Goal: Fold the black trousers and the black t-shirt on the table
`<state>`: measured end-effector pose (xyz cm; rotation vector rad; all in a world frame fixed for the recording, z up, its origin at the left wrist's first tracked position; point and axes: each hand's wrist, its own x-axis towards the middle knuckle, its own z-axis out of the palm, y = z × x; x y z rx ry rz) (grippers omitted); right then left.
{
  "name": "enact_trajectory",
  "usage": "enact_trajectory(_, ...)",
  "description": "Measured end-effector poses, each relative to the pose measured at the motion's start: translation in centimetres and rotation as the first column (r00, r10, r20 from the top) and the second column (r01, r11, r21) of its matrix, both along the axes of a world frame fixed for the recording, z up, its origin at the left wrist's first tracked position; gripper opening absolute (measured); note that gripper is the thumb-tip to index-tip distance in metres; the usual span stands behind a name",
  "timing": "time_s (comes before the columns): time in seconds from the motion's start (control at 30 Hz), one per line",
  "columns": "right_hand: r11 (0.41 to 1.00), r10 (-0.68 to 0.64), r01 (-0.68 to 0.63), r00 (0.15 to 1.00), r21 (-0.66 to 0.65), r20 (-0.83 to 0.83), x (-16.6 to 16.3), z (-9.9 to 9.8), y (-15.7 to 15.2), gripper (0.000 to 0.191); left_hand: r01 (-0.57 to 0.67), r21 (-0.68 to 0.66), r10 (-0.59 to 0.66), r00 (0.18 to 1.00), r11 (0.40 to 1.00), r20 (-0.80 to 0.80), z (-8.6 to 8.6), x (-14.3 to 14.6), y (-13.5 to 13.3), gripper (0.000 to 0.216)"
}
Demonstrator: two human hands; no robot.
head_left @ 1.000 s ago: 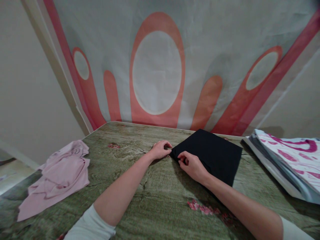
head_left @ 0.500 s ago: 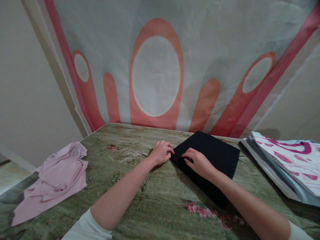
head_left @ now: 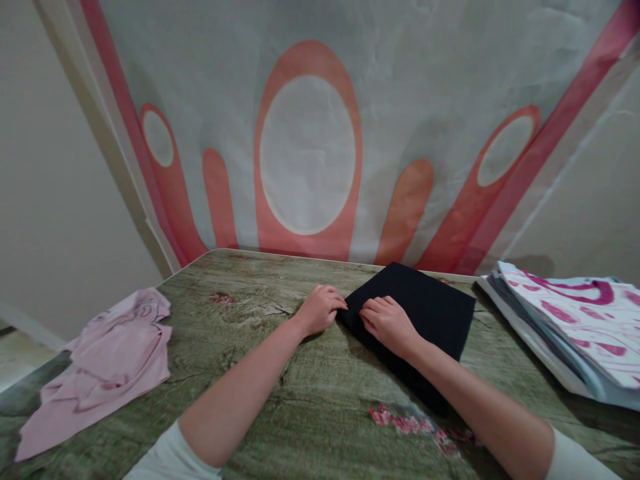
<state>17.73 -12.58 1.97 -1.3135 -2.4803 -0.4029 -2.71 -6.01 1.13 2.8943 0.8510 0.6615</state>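
A black folded cloth (head_left: 425, 303), perhaps a garment, lies flat and turned at an angle on the table. At its left corner, my left hand (head_left: 320, 310) is closed, with the fingertips pinching the edge. Just to the right, my right hand (head_left: 387, 325) rests on the cloth near the same corner. Its fingers are curled together on the fabric, and their tips are partly hidden. My right forearm crosses over the cloth's near side.
A crumpled pink garment (head_left: 110, 363) lies at the table's left edge. On the right is a stack of folded clothes (head_left: 575, 320), topped by a white and magenta piece. The wood-patterned table (head_left: 260, 413) meets a grey and red printed backdrop (head_left: 310, 153).
My right hand has shifted slightly left and its fingers have curled in closer on the black cloth. My left hand stays at the corner. The whole view has moved a little.
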Motion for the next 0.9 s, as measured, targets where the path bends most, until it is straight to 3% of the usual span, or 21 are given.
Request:
enact_trajectory(0.13,1.0,0.019,-0.019,1.0,0.017,0.005,0.2,0.1,-0.1,0.019,-0.034,-0.006,0.034,0.999,0.999,0.002,-0.1,-0.1,0.1,0.03)
enact_trajectory(0.3,0.997,-0.022,0.021,1.0,-0.076,-0.015,-0.1,-0.6,-0.1,0.015,-0.025,-0.031,0.024,0.999,0.999,-0.031,0.7,0.3,-0.4,0.032)
enact_trajectory(0.43,0.98,0.02,-0.055,0.984,-0.189,-0.179,0.4,-0.4,0.0,0.014,0.049,-0.067,-0.054,0.996,0.996,-0.065,0.9,1.3,-1.4,0.043)
enact_trajectory(0.57,0.943,0.028,-0.147,0.928,-0.298,-0.37,3.3,0.8,0.5,0.02,0.064,-0.143,-0.088,0.982,0.988,-0.164,0.2,1.8,-2.3,0.051)
enact_trajectory(0.73,0.939,-0.169,0.037,0.915,-0.342,-0.366,8.0,1.5,0.3,0.018,0.061,-0.185,-0.103,0.968,0.981,-0.227,0.1,1.6,-2.5,0.058)
enact_trajectory(0.9,0.922,-0.232,0.115,0.928,-0.369,-0.291,7.7,0.4,-1.0,0.017,0.052,-0.183,-0.096,0.967,0.982,-0.236,0.4,1.7,-2.5,0.058)
